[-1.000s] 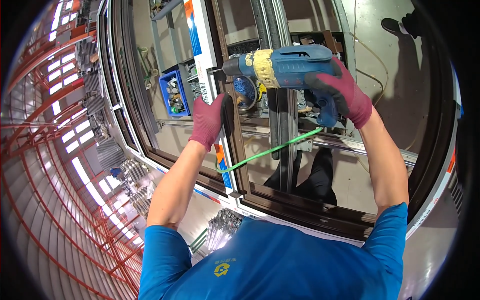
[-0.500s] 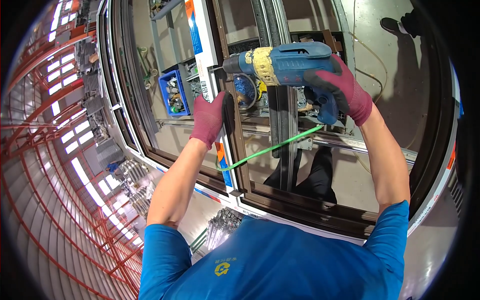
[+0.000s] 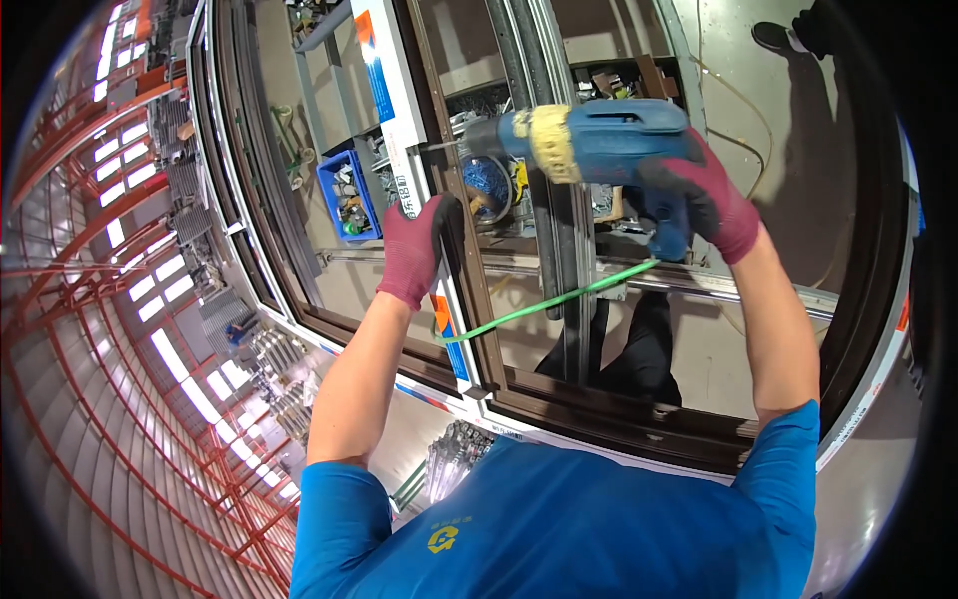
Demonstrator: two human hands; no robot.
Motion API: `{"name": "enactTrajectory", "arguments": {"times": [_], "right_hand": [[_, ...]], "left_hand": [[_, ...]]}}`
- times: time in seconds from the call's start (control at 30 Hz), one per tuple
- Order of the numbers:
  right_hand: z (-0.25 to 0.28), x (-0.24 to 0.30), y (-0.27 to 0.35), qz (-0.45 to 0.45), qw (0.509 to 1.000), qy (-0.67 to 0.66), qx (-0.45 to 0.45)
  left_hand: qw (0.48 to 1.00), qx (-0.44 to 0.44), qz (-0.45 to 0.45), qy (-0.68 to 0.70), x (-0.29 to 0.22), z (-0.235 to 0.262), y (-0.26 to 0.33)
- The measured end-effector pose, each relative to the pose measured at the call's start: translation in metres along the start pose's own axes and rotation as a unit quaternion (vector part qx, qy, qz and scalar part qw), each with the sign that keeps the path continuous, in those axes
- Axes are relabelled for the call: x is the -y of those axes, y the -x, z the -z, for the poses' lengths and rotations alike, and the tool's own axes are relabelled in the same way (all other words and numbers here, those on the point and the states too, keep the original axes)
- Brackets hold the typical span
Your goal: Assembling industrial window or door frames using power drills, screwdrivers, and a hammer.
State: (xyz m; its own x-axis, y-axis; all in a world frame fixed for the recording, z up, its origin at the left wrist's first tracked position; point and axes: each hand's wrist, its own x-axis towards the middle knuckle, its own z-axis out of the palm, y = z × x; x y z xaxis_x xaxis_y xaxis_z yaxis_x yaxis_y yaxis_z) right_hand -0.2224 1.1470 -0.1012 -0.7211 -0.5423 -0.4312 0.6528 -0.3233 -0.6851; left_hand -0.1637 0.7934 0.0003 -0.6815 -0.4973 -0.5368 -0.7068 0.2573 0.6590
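Observation:
My right hand [image 3: 714, 205], in a maroon glove with dark palm, is wrapped round the grip of a blue power drill [image 3: 624, 135] with yellowish tape round its body. The drill lies level and points left. Its thin bit reaches the brown metal bar [image 3: 473, 290] of a window frame near a white film strip; whether the tip touches, I cannot tell. From the drill's base a green cord [image 3: 559, 298] runs left to the bar. My left hand [image 3: 411, 250], gloved alike, closes over that bar below the bit, its fingertips partly hidden.
Beneath the frame are a blue bin [image 3: 349, 195] of small hardware and a round container [image 3: 489, 190] of blue bits. Dark rails [image 3: 564, 240] cross under it. Another person's shoe [image 3: 773, 38] shows at upper right. Bundled profiles [image 3: 454, 454] lie by my left side.
The drill has shifted right and slightly down with my right hand, and more of its bit shows beside the bar. My left hand stays on the bar.

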Motion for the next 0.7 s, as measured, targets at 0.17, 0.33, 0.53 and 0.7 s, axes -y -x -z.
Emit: {"name": "enactTrajectory", "arguments": {"times": [0.17,0.33,0.53,0.7], "right_hand": [[0.028,-0.017,0.007,0.065,0.995,0.062,-0.038],[0.014,-0.004,0.0,0.043,0.994,0.088,-0.038],[0.009,-0.006,-0.014,0.037,0.993,0.11,-0.021],[0.011,-0.005,-0.024,0.059,0.976,0.21,0.001]], "left_hand": [[1.0,0.001,-0.027,-0.006,0.003,0.001,-0.003],[0.999,0.005,-0.013,-0.034,0.005,0.004,-0.003],[0.997,-0.005,0.008,-0.07,0.002,0.003,0.001],[0.998,-0.007,-0.043,-0.051,0.011,0.005,-0.006]]}}
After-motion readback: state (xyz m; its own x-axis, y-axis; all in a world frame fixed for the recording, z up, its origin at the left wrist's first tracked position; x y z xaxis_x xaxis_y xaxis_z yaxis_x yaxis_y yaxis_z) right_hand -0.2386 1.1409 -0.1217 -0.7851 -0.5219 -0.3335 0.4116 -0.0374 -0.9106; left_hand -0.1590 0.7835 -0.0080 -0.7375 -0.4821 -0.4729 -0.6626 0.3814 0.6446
